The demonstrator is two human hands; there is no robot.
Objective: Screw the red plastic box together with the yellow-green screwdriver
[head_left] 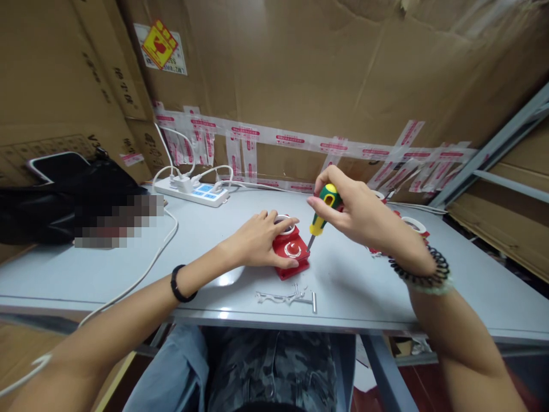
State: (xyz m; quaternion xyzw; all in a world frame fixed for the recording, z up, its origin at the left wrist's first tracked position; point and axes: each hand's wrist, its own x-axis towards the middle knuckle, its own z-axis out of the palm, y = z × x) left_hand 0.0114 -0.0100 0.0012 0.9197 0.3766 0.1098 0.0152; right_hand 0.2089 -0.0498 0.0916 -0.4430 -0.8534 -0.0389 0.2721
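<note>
A small red box-shaped device (293, 253) with a round button on top lies on the grey table (128, 252). My left hand (259, 239) lies over its left side, fingers curled around it and pressing it down. My right hand (355, 212) grips a green-and-yellow screwdriver (324, 212), its tip resting at the right edge of the red device. A white ring sits at the device's far end, under my left fingers.
Small metal parts (288, 297) lie near the table's front edge. More red-and-white devices (414, 226) sit behind my right wrist. A white power strip (193, 191) with cables is at the back, a black bag (64, 194) at left. Taped cardboard boxes form the back wall.
</note>
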